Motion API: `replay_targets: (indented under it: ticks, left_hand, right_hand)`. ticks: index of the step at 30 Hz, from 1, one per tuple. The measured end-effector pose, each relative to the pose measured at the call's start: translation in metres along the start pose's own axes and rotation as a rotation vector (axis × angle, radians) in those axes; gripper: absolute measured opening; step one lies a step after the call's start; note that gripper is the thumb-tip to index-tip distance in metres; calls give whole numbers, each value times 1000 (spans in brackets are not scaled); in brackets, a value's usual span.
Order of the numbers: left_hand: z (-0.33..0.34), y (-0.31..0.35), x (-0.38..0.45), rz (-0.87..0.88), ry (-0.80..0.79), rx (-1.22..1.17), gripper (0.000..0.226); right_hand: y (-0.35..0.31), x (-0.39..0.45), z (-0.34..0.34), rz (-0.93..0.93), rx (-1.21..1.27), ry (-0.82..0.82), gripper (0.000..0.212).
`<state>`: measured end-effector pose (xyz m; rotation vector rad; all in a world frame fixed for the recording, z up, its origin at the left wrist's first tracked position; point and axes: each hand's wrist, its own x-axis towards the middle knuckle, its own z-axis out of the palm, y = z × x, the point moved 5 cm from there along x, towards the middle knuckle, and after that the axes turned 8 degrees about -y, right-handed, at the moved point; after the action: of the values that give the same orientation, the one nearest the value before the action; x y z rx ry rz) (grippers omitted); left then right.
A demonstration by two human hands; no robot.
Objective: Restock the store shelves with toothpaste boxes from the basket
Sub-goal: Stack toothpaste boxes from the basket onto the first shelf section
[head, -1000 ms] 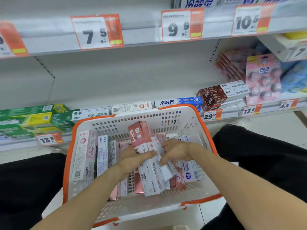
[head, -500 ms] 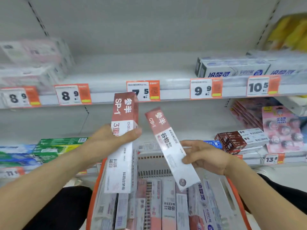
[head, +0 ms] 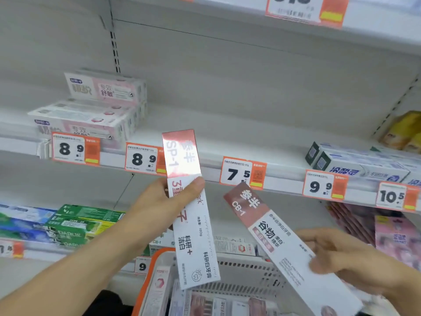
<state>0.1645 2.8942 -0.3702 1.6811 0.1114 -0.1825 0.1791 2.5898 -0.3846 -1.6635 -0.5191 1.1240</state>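
1. The left hand (head: 159, 201) grasped the SP-1 box (head: 191, 208) upright, thumb across its front.
2. The right hand (head: 348, 258) gripped the tilted CB-1 box (head: 284, 245), fingers curled behind it.
3. The basket (head: 155, 265) lay below both hands; the shelf (head: 205, 131) stood beyond the fingertips.

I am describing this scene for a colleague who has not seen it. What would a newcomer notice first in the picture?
First, the two long toothpaste boxes raised in front of the shelf: the left hand grips the SP-1 box nearly upright, and the right hand holds the CB-1 box tilted. Next, the orange price tags along the shelf edge, above which the shelf is largely bare. Below, the orange-rimmed basket holds more boxes.
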Motion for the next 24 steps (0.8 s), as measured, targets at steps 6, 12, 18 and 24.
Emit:
replay_targets:
  ticks: [6, 12, 18, 24]
  left_hand:
    - [-23, -3, -5, 36, 133, -135, 46]
    - [-27, -4, 0, 62, 172, -206, 42]
    - [-21, -9, 12, 90, 184, -234, 42]
    - [-28, -10, 22, 98, 251, -281, 36]
  right_hand:
    - [-92, 14, -25, -177, -239, 316, 56]
    - [-203, 70, -32, -333, -730, 571, 46]
    - [-210, 158, -61, -33, -568, 433, 56]
    - [-212, 196, -53, 69, -678, 269, 49]
